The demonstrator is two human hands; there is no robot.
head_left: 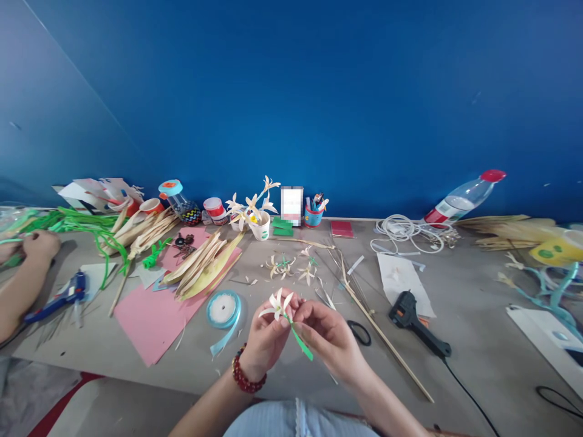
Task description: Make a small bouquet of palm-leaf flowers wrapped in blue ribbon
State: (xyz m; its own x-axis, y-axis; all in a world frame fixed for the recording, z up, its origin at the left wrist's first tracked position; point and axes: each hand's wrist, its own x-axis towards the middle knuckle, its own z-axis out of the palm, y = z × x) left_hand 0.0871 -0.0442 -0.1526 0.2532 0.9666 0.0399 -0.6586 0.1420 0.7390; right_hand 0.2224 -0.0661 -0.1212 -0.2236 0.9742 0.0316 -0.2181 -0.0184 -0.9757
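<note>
Between my hands, above the front of the table, is a white handmade flower point(279, 305) with pointed petals. My left hand point(265, 340), with a red bead bracelet point(246, 376) at the wrist, pinches it just below the petals. A green strip point(302, 345) hangs from the flower's base, and the fingers of my right hand point(325, 337) are closed on it near the top. Left of my hands lies a roll of light blue ribbon point(223, 308) with a loose end. Several finished flower heads point(307, 273) rest beyond my hands.
A black glue gun point(416, 321) and a long stick point(387, 346) lie to the right. Pink paper point(150, 321) and dried husks point(200, 264) are on the left. Flowers stand in a paper cup point(260, 227) at the back. At far left are a co-worker's hand point(42, 246) and a blue glue gun point(64, 297).
</note>
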